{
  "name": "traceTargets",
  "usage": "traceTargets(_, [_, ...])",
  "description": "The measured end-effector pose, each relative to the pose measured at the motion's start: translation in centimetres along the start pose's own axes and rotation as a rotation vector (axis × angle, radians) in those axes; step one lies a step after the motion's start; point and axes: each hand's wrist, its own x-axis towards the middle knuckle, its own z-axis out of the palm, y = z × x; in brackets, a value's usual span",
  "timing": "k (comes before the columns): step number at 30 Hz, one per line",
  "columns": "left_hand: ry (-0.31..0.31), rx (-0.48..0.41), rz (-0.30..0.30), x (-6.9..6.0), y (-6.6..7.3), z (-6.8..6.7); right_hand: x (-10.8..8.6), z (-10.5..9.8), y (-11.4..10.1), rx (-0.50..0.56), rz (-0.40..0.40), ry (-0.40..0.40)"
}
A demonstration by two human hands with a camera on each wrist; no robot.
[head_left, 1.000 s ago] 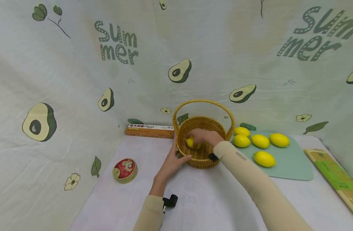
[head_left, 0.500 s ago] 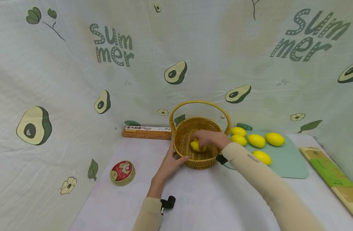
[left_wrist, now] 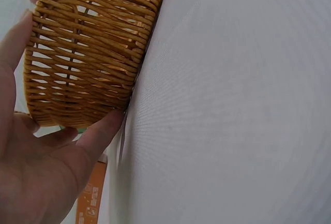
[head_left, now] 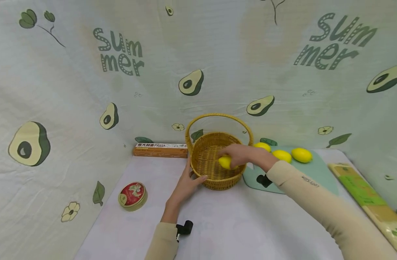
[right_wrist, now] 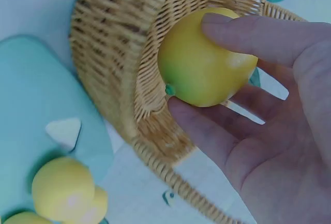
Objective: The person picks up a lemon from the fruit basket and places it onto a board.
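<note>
A yellow lemon is pinched between the thumb and fingers of my right hand, inside the right part of a round wicker basket. The right wrist view shows the lemon at the basket's opening, its green stem end uncovered. My left hand holds the basket's left side from outside, with the thumb along the front. Up close in the left wrist view, the fingers of my left hand touch the woven wall. The basket's tall handle arches up behind my hands.
Right of the basket lies a pale green mat with several lemons, partly covered by my right arm. A pasta box stands at back left, a round red tin nearer. A long green-and-tan packet lies far right.
My right hand has carried the lemon rightward across the basket's inside. The left hand keeps its hold on the basket. The whole head view has shifted slightly.
</note>
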Motion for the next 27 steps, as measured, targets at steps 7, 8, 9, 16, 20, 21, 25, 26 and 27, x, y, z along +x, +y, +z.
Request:
traceTargets(7, [0.005, -0.011, -0.018, -0.2, 0.0, 0.0, -2.4, -0.1, 0.5, 0.001, -0.035, 0.022])
traceTargets(8, [0.004, -0.012, -0.014, -0.2, 0.1, 0.0, -2.7, -0.2, 0.6, -0.005, -0.044, 0.029])
traceTargets(9, [0.004, -0.011, -0.009, -0.2, 0.2, 0.0, -3.1, -0.2, 0.7, -0.01, -0.056, 0.035])
traceTargets(16, [-0.003, -0.013, -0.004, 0.0, 0.4, 0.0, -5.4, -0.6, 1.9, -0.049, -0.089, 0.085])
traceTargets(20, [-0.004, -0.021, -0.011, 0.0, 0.3, 0.0, -6.8, -0.7, 3.0, -0.033, -0.063, 0.11])
traceTargets(21, [-0.005, -0.021, -0.012, 0.0, 0.3, 0.0, -7.1, -0.7, 3.3, -0.021, -0.064, 0.115])
traceTargets(25, [-0.008, -0.021, -0.019, 0.0, 0.4, 0.0, -8.6, -0.7, 4.7, 0.019, -0.064, 0.144])
traceTargets(26, [-0.008, -0.021, -0.022, 0.0, 0.5, 0.0, -9.0, -0.7, 5.1, 0.024, -0.062, 0.147])
traceTargets(27, [-0.008, -0.022, -0.024, 0.0, 0.5, 0.0, -9.3, -0.6, 5.5, 0.023, -0.056, 0.15])
